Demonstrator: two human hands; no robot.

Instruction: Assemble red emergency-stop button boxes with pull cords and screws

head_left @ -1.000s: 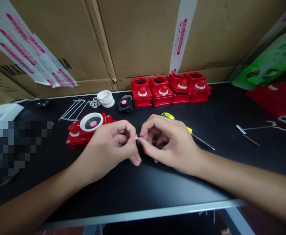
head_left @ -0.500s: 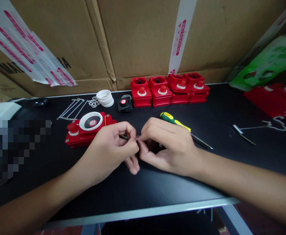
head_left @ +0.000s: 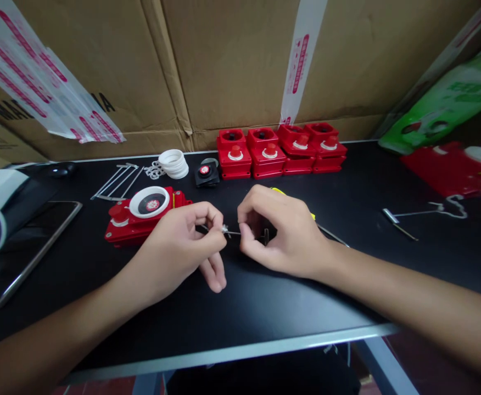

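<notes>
Over the front middle of the table, my left hand pinches a small whitish piece, perhaps chain or cord, between thumb and forefinger; its lower fingers hang loose. From this piece a thin T-shaped metal rod runs across to my right hand, whose thumb and fingertips close on it. The rod's short crosspiece shows below my right palm. Behind my left hand lies a red box with a white ring. A yellow-and-green screwdriver is partly hidden behind my right hand.
Along the cardboard at the back stand several red housings. Left of them are a black part, stacked white rings, white chain and metal rods. A phone lies left; another T-shaped rod lies right.
My hands have moved slightly apart, so the thin rod and whitish piece now show between them. The whole view has shifted a little.
</notes>
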